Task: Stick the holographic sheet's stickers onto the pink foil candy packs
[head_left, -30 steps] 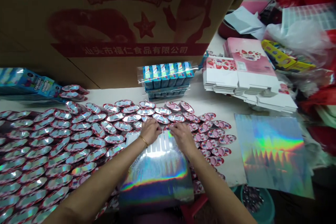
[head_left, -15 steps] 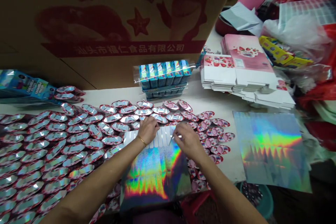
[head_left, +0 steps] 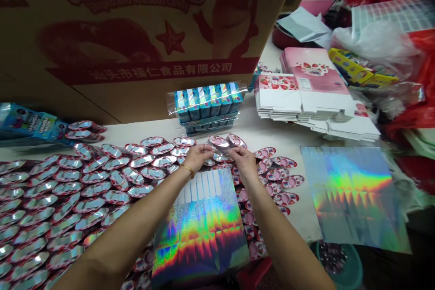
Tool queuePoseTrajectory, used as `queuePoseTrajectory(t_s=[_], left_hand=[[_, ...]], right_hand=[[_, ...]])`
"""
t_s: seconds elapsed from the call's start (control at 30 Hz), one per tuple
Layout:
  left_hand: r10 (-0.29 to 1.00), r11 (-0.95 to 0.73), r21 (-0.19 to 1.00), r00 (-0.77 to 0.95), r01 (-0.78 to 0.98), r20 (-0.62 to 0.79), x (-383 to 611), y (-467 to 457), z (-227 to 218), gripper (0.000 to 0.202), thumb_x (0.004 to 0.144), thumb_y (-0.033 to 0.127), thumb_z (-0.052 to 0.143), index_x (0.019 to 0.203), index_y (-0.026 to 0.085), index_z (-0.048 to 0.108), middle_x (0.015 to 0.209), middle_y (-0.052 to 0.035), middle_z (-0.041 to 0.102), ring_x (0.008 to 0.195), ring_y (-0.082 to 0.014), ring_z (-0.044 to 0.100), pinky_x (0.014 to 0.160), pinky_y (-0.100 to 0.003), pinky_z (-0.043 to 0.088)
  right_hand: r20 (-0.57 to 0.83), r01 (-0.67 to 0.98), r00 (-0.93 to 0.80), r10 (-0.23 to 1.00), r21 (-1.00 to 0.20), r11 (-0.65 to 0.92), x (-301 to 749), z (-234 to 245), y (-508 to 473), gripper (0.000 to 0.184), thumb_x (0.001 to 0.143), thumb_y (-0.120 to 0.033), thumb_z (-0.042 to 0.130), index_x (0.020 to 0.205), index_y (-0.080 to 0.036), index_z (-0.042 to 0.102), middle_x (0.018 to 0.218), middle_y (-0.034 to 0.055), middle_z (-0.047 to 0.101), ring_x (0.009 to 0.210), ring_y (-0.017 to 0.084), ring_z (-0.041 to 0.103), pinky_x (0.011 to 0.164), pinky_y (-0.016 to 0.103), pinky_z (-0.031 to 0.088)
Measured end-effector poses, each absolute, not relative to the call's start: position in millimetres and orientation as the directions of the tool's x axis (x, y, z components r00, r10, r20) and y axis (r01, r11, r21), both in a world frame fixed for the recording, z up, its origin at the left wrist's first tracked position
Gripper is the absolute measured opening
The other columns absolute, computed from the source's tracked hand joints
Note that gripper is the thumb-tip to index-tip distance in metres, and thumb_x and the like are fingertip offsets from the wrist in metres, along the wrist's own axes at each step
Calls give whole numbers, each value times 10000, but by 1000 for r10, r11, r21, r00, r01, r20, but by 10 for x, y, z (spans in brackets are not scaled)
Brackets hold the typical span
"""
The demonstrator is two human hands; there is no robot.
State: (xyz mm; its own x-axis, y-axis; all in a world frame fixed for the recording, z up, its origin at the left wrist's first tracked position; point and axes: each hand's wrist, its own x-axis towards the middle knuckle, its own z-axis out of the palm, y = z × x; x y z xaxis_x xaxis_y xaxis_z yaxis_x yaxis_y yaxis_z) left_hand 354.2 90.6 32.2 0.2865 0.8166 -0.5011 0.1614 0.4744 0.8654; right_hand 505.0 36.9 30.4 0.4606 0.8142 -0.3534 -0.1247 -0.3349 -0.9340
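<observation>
My left hand [head_left: 197,157], with a gold bracelet at the wrist, pinches one end of a small shiny sticker strip [head_left: 221,150]. The other end is pinched by my right hand [head_left: 244,161], so the strip spans the gap between them. Both hands are over the rows of oval packs with red-and-white sides [head_left: 163,161]. Many packs on the left have silvery tops, while those on the right show pink round tops [head_left: 278,174]. Below my hands lies a rainbow-silver sticker sheet [head_left: 204,226], with several pale bare strips near its upper edge.
A large printed carton [head_left: 136,95] stands behind the packs. In front of it sits a wrapped set of blue packs [head_left: 209,104]. Flat pink-and-white boxes [head_left: 316,77] are stacked at right, near another shiny sheet [head_left: 356,195]. A teal tub [head_left: 355,265] is below the table edge.
Both hands have moved up from the sticker sheet to above the packs, with the strip now stretched between them. More pale strips on the sheet are uncovered. The view has shifted slightly.
</observation>
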Motion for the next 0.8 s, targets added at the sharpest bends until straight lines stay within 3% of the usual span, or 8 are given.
queuePoseTrajectory(t_s=[0.13, 0.23, 0.3, 0.47, 0.63, 0.73, 0.8], left_hand=[[903, 201, 886, 272, 417, -333, 3605, 1287, 212, 217, 658, 218, 611, 857, 132, 601, 590, 19, 584, 534, -103, 529, 546, -227, 411], [937, 7, 775, 266, 632, -225, 3670, 1470, 161, 239, 666, 205, 603, 899, 153, 592, 602, 14, 598, 593, -134, 559, 599, -248, 415], [945, -60, 681, 261, 730, -196, 3720, 1505, 143, 234, 677, 197, 590, 910, 170, 588, 637, 2, 620, 658, -159, 582, 643, -264, 415], [959, -156, 553, 260, 819, -115, 3846, 1478, 110, 237, 713, 198, 567, 949, 181, 561, 780, -46, 638, 789, -201, 594, 715, -290, 409], [977, -156, 527, 208, 835, -40, 3806, 1389, 172, 228, 764, 174, 502, 989, 163, 541, 888, -74, 599, 859, -196, 560, 757, -298, 397], [908, -343, 522, 418, 781, -29, 3633, 1147, 269, 177, 811, 303, 474, 881, 194, 595, 911, -55, 573, 912, -194, 512, 801, -315, 368], [816, -441, 518, 568, 733, -109, 3513, 931, 315, 215, 767, 406, 537, 820, 214, 617, 907, -42, 563, 929, -209, 483, 803, -336, 349]], right_hand=[[-125, 208, 639, 759, -922, -327, 4991, 107, 546, 201, 647, -369, 601, 656, -171, 634, 611, -1, 577, 601, 143, 497, 606, 261, 386], [74, 458, 678, 731, -821, -341, 4951, 17, 637, 170, 695, -328, 562, 622, -185, 619, 687, 38, 587, 687, 176, 500, 677, 298, 380], [133, 552, 672, 728, -745, -374, 4923, -9, 664, 166, 717, -300, 541, 606, -193, 603, 727, 61, 588, 740, 203, 490, 717, 330, 362], [105, 654, 632, 768, -603, -456, 4882, -14, 712, 114, 739, -265, 523, 677, -193, 585, 811, 94, 588, 827, 245, 472, 738, 363, 323], [116, 689, 566, 816, -609, -391, 5078, 28, 665, 121, 759, -285, 525, 816, -196, 585, 759, 55, 579, 771, 207, 485, 707, 324, 332], [159, 722, 420, 894, -655, -223, 5275, 90, 431, 163, 807, -266, 475, 820, -203, 624, 780, 38, 579, 765, 177, 507, 711, 302, 365], [182, 729, 252, 950, -682, -63, 5342, 134, 226, 195, 836, -265, 457, 889, -214, 637, 815, 34, 583, 793, 165, 519, 729, 293, 385]])
